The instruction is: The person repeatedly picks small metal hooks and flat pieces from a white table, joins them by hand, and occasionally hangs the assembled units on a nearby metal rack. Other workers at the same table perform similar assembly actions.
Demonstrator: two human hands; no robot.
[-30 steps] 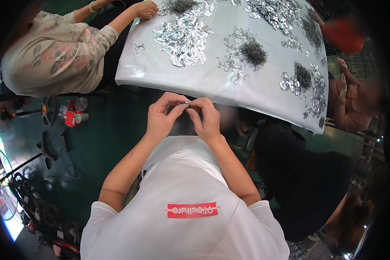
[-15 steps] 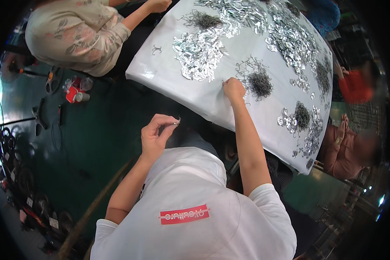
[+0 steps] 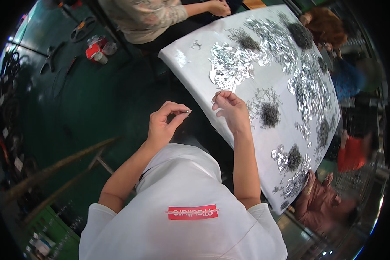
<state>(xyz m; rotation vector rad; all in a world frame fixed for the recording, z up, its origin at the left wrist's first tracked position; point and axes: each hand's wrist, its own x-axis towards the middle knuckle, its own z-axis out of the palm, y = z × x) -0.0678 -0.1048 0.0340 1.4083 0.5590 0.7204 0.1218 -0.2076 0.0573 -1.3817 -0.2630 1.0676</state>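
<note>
My left hand [image 3: 164, 123] is in front of the table edge, thumb and fingertips pinched on a small shiny metal piece [image 3: 188, 112]; its exact shape is too small to tell. To its right, my right hand [image 3: 232, 110] is over the near table edge. Its thumb and index finger pinch a thin wire hook [image 3: 217, 92], mostly covered by the fingers. Just right of that hand, a tangled pile of dark wire hooks [image 3: 271, 114] lies on the white-covered table [image 3: 187, 71], with looser hooks around it. Beyond lies a heap of shiny flat metal pieces [image 3: 227, 65].
More piles of metal pieces [image 3: 307, 86] and wire hooks [image 3: 294, 157] spread across the table. A person in a patterned shirt [image 3: 149, 17] sits at the far left; others sit along the right side. A wooden bar [image 3: 67, 164], a red container [image 3: 92, 51] and a fan are at left.
My right hand has come up from the tabletop and drawn nearer to my left hand, carrying the wire hook. The left hand keeps its pinch. My view has turned, shifting the table rightward.
</note>
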